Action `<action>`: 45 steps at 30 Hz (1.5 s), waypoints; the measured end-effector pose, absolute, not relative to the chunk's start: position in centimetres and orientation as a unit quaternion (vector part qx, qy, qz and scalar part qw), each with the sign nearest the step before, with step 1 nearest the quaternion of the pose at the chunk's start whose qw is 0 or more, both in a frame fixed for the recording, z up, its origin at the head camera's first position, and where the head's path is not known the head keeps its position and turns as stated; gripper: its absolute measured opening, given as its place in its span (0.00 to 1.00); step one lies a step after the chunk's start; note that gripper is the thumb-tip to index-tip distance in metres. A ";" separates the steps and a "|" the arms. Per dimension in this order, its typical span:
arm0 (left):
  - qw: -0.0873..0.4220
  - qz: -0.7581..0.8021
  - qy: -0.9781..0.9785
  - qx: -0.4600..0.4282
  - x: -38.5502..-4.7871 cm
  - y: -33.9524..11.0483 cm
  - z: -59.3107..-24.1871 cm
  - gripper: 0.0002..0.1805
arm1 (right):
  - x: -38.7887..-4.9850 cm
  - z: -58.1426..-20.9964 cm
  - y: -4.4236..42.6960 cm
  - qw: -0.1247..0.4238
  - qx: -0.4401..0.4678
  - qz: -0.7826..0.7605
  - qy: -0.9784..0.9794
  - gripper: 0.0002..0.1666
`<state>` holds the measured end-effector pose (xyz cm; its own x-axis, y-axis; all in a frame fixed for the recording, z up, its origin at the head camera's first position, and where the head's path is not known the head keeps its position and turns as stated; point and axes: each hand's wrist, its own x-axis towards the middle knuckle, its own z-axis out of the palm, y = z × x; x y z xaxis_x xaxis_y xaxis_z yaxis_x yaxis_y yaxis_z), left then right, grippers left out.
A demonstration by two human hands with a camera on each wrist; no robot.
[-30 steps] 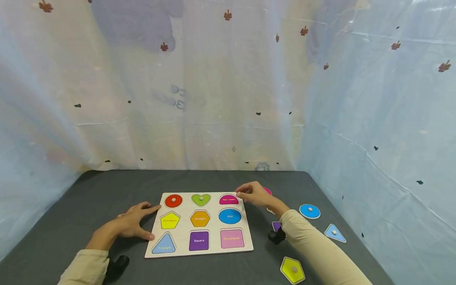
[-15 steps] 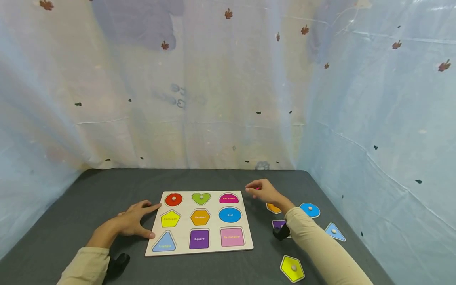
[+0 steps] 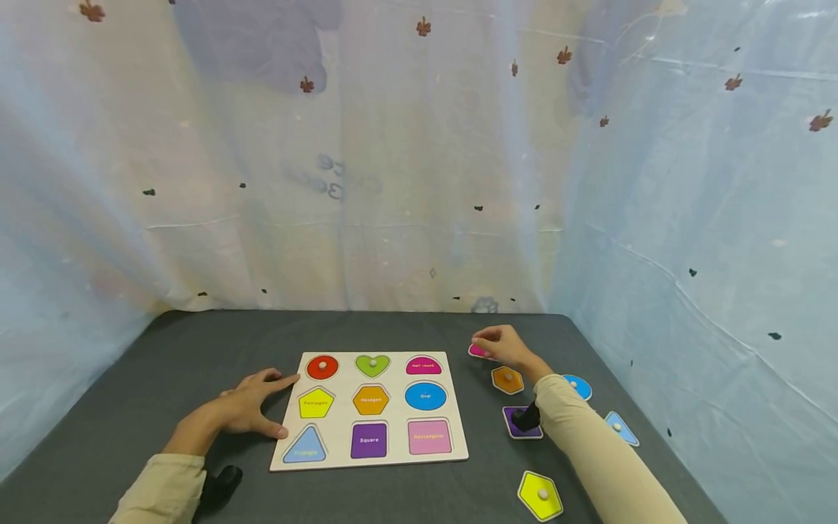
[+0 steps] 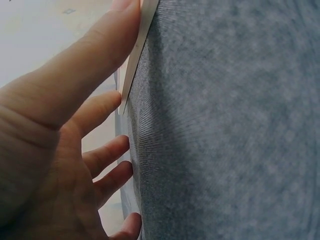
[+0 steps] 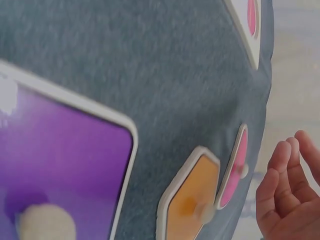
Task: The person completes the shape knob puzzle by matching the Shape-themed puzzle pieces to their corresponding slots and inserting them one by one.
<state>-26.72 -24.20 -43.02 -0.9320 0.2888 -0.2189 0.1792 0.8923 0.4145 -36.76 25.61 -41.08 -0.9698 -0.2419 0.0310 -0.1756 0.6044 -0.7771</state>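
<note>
My left hand (image 3: 245, 407) touches the left edge of the white puzzle board (image 3: 340, 466), thumb and forefinger spread along it; the left wrist view shows the thumb (image 4: 95, 60) against the board's edge (image 4: 137, 55). A red circle (image 3: 323, 367) and a green heart (image 3: 372, 366), both knobbed, sit on the board's top row. My right hand (image 3: 511, 346) is over the pink half-round piece (image 3: 480, 351) at the board's right. In the right wrist view, the fingers of that hand (image 5: 290, 195) are bent, apart from the pink piece (image 5: 235, 167) and its knob.
Right of the board lie knobbed pieces: an orange hexagon (image 3: 507, 380), a purple square (image 3: 522, 429), a yellow pentagon (image 3: 540, 496), a blue oval (image 3: 579, 386) and a blue triangle (image 3: 622, 428). A patterned curtain (image 3: 393, 160) hangs behind the dark table (image 3: 216, 338).
My right hand has moved right, away from the board's top right corner, to the pink half-round piece. The orange hexagon and purple square have come into fuller view. The left hand keeps its place.
</note>
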 end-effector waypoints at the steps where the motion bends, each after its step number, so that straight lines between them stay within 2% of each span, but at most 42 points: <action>1: 0.139 0.199 0.962 0.122 -26.7 -24.2 -43.0 0.60 | -36.9 -41.2 25.8 0.036 -0.116 -0.429 0.895 0.21; 6: 0.142 0.201 0.962 0.120 -26.7 -24.3 -43.1 0.61 | -37.2 -41.8 26.5 0.028 -0.101 -0.431 0.896 0.20; 14: 0.142 0.198 0.962 0.122 -26.9 -24.4 -43.2 0.60 | -37.5 -42.6 27.1 0.039 -0.028 -0.417 0.908 0.20; 29: 0.140 0.198 0.963 0.121 -26.9 -24.3 -43.2 0.60 | -38.1 -43.7 27.2 0.024 -0.001 -0.391 0.920 0.19; 45: 0.139 0.199 0.963 0.118 -26.7 -24.3 -43.3 0.61 | -38.6 -44.0 26.7 -0.001 0.013 -0.374 0.927 0.13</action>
